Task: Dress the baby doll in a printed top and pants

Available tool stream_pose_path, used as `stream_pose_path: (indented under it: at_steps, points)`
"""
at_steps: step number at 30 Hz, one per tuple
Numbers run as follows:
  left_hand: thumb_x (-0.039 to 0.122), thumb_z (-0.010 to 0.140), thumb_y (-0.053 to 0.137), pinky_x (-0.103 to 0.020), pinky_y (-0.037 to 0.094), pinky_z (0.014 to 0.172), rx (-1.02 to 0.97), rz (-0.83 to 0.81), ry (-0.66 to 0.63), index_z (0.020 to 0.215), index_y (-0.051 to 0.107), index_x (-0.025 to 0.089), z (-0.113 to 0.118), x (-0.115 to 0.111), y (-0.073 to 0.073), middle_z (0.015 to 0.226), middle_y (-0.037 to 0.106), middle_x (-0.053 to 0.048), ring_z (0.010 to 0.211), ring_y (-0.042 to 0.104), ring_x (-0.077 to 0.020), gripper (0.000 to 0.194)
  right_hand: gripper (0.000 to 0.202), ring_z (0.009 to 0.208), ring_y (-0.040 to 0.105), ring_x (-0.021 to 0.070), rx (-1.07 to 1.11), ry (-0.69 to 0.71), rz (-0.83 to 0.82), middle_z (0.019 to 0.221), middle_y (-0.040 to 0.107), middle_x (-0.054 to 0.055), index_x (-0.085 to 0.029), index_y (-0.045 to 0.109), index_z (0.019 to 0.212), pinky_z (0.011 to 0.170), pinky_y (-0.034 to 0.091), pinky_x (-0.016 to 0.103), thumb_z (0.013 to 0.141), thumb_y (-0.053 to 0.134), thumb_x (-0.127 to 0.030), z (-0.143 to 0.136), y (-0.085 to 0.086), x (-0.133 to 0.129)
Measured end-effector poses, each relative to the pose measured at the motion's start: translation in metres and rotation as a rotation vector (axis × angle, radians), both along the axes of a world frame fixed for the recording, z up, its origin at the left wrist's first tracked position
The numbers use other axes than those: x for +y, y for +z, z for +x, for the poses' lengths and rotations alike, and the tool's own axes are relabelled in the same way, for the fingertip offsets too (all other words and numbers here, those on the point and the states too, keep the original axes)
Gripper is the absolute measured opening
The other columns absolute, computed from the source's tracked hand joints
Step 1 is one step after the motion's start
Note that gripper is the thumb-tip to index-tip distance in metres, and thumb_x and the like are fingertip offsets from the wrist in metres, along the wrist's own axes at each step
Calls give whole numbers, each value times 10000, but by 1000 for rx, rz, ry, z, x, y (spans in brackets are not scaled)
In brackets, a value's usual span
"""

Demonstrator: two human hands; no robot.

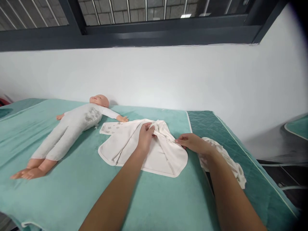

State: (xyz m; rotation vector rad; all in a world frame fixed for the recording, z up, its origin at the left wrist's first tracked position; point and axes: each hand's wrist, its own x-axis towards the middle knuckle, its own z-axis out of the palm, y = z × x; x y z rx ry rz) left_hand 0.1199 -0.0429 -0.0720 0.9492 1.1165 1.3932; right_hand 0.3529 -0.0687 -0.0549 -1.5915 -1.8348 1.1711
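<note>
A small white baby shirt (130,141) lies spread on the green mat, its left sleeve patterned and stretched out toward the doll. My left hand (146,136) pinches the shirt's fabric near its upper middle. At the shirt's right side, my right hand (192,142) has its fingers closed on the edge of the cloth, by the bunched right sleeve. To the left lies a baby doll (72,128) on its back in a white suit, one of its hands near the shirt's left sleeve.
A crumpled white cloth (231,163) lies under my right forearm, on the darker quilted cover (262,195). The light green mat (168,202) spreads below the shirt. Behind stands a white wall (154,77) with a dark-framed barred window (154,32) above.
</note>
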Motion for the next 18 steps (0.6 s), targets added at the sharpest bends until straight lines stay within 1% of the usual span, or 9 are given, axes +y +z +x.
stream_pose_path:
  at_steps: [1,3,6,9,11,12,13,16,18]
  points:
    - [363,787,672,-266,508,667,36,7,-15,1117,550,196,2,-2,0,947,631,-39,764,611,-139,389,371,622,539,138,23,44,-6,663,633,-11,-188,660,742,560,371,246,770,638,-557,-5,0,-1]
    - [361,772,701,-281,515,747,135,30,-62,1203,521,214,5,-5,0,1093,640,-68,886,636,-168,490,355,602,508,121,99,67,15,654,596,-32,-190,638,762,542,343,232,774,647,-544,-14,3,-5]
    - [256,716,732,-299,499,866,295,61,-111,1294,488,229,6,-8,-2,1296,573,-96,1023,626,-195,628,326,673,550,130,243,100,65,746,632,-18,-193,645,829,588,379,232,810,637,-518,-26,14,-13]
    - [100,663,641,-297,502,840,340,67,-109,1292,495,209,4,-9,-2,1260,592,-93,986,635,-195,655,318,932,623,179,366,257,47,973,698,25,-201,692,951,799,448,263,864,601,-494,-37,22,-19]
    - [54,638,562,-295,511,806,302,73,-85,1262,506,203,1,-8,-2,1194,625,-80,954,644,-193,644,351,1010,625,196,398,290,31,1041,703,46,-199,698,998,871,450,291,906,538,-497,-42,19,-17]
    - [46,631,536,-298,515,809,283,76,-65,1243,514,204,0,-7,-2,1177,635,-74,959,646,-194,632,362,986,632,196,379,240,51,1017,705,49,-197,694,996,862,456,300,917,513,-501,-44,14,-14]
    - [43,629,519,-304,517,826,268,80,-39,1223,522,208,-2,-7,-2,1170,641,-68,975,645,-194,617,359,938,636,193,329,149,91,975,704,46,-197,685,980,835,460,305,918,503,-501,-45,9,-10]
    - [53,650,506,-327,518,874,250,70,33,1188,524,214,-6,-6,-3,1152,657,-60,1015,644,-197,562,276,811,614,183,54,-145,223,860,683,18,-214,640,886,755,441,303,858,587,-483,-47,-10,1]
    - [75,680,526,-342,517,889,263,52,41,1215,499,210,-8,-5,-5,1178,651,-71,1024,646,-202,552,273,776,595,177,-68,-205,237,831,669,3,-226,610,841,717,420,295,824,628,-498,-48,-16,4]
